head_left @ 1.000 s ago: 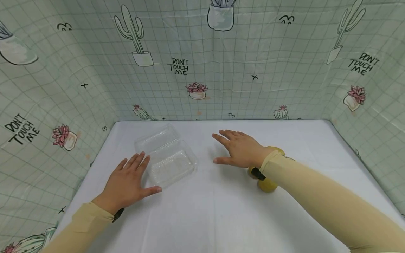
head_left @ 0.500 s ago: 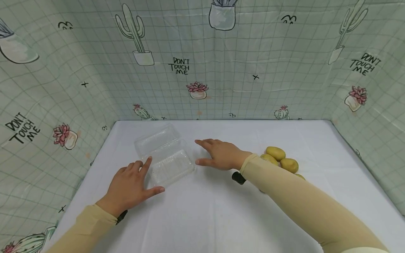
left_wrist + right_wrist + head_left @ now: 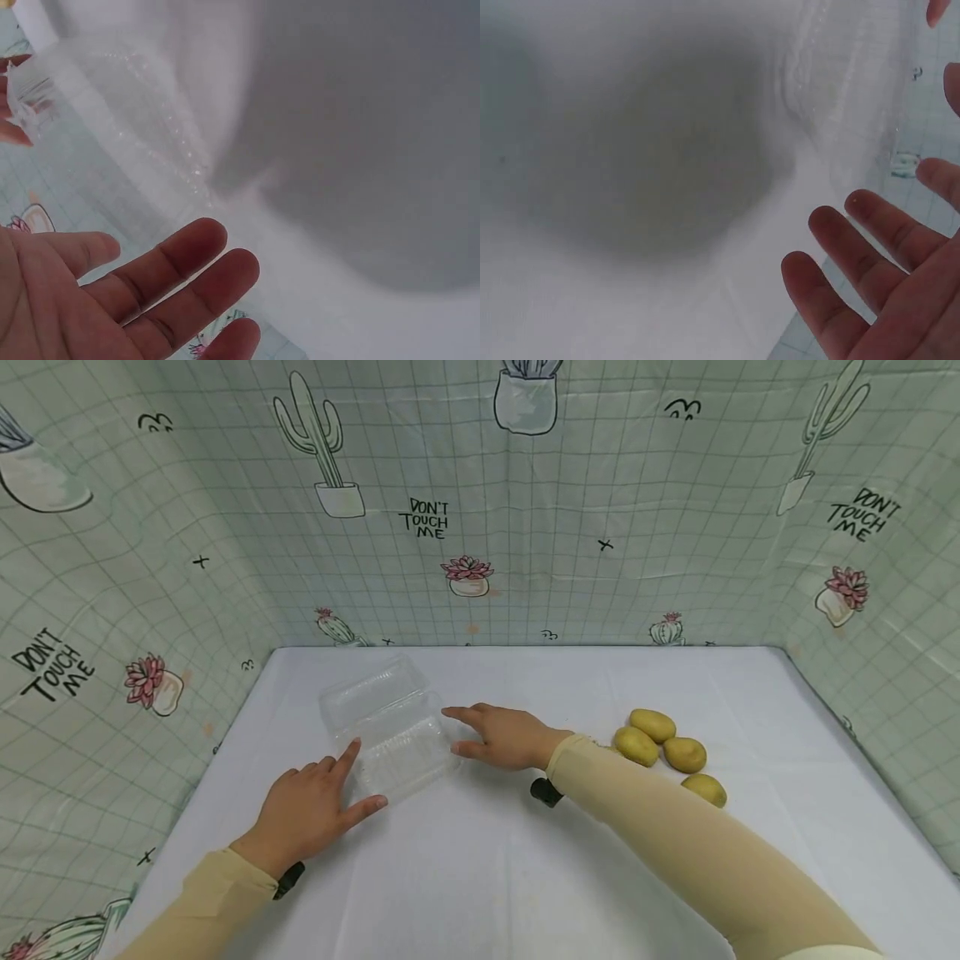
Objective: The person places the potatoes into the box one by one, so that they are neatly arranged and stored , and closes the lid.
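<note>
A clear plastic clamshell container lies on the white table with its lid folded back, away from the person. Along its left side is the left hand, index finger and thumb spread apart by the near tray. The right hand is at the opposite side, its fingertips at the container's right edge. Neither hand grips anything; whether the fingertips touch the plastic I cannot tell. In the left wrist view, the left hand's fingers are loosely extended beside the container. The right wrist view shows relaxed fingers below the container's edge.
Several yellow potatoes lie in a loose group on the right part of the table, partly behind the right sleeve. A patterned cloth with cactus drawings surrounds the table at the back and sides.
The right hand has moved left from near the potatoes to the container's right edge, uncovering more potatoes. The left hand has shifted slightly and its fingers have bent a little, index finger extended.
</note>
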The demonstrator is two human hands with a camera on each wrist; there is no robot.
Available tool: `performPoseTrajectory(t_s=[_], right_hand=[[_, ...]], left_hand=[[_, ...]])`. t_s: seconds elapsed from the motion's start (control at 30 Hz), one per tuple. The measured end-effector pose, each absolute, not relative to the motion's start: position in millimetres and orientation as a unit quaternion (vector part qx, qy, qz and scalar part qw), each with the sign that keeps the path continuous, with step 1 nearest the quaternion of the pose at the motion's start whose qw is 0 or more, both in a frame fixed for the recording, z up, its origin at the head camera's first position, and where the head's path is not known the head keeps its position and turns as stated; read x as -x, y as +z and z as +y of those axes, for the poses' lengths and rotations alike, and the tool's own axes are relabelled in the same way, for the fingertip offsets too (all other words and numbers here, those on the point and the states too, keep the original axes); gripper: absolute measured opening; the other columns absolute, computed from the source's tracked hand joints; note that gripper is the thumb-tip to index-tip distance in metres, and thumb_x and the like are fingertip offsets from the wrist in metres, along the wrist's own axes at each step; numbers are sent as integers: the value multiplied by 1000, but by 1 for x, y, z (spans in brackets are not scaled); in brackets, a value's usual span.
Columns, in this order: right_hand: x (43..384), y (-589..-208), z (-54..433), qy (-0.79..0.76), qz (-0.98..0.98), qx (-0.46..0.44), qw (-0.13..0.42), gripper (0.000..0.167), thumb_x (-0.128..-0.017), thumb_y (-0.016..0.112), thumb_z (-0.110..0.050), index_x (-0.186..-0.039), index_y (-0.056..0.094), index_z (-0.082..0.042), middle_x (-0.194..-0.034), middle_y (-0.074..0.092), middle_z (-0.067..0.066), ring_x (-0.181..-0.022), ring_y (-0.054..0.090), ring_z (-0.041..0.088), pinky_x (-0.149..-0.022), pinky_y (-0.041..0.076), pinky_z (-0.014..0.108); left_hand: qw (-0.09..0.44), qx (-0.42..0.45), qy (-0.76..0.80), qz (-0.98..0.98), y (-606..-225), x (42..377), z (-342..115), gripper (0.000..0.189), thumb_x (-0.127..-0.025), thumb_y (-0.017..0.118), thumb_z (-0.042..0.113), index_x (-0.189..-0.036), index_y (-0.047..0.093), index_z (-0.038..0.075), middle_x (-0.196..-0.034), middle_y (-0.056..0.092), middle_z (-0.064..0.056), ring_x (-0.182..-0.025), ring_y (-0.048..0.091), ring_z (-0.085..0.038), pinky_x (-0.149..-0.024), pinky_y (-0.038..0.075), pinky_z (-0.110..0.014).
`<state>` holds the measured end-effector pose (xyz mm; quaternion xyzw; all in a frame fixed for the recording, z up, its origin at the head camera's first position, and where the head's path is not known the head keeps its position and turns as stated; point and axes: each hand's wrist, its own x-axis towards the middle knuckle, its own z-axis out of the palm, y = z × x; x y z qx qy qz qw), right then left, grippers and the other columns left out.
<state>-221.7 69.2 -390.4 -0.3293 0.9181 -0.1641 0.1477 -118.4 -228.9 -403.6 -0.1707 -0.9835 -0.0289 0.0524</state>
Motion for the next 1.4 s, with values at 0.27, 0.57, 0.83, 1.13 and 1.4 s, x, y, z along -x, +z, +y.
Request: performPoseTrajectory(t_s=[0.27, 0.57, 0.83, 1.13, 1.4], right_hand=[[224, -399, 61, -176, 916, 325, 158, 55, -105, 47, -43, -157, 33, -29, -150, 45, 5, -136, 45, 21, -107, 39, 42], [227, -405, 60, -182, 912, 325, 172, 58, -104, 49, -43, -157, 33, -26, -152, 43, 6, -137, 44, 22, -109, 37, 43], [227, -406, 58, -176, 917, 316, 170, 55, -106, 47, -41, -157, 33, -27, -152, 44, 6, -137, 44, 22, -108, 38, 44], [223, -405, 62, -158, 921, 320, 158, 56, -104, 49, -44, -156, 35, -27, -149, 46, 8, -128, 53, 22, -101, 45, 44], [216, -407, 85, -131, 927, 331, 116, 56, -102, 53, -47, -153, 42, -26, -143, 51, 6, -123, 56, 22, -90, 51, 43]], left_hand=[[44, 171, -52, -983, -413, 119, -230, 80, -96, 53, 62, -146, 48, 0, -107, 67, -14, -86, 66, -30, -68, 53, -44], [72, 168, -59, -981, -410, 120, -232, 75, -97, 61, 49, -143, 47, -9, -105, 68, -19, -86, 67, -33, -67, 54, -46], [62, 154, -75, -983, -412, 120, -233, 82, -95, 60, 54, -145, 42, -10, -111, 67, -24, -91, 67, -38, -66, 54, -48], [52, 142, -87, -985, -416, 120, -233, 89, -95, 59, 58, -148, 36, -10, -110, 67, -26, -86, 67, -38, -63, 54, -46], [36, 160, -93, -982, -418, 126, -222, 89, -95, 56, 61, -149, 36, -8, -112, 67, -24, -86, 67, -36, -61, 54, -43]])
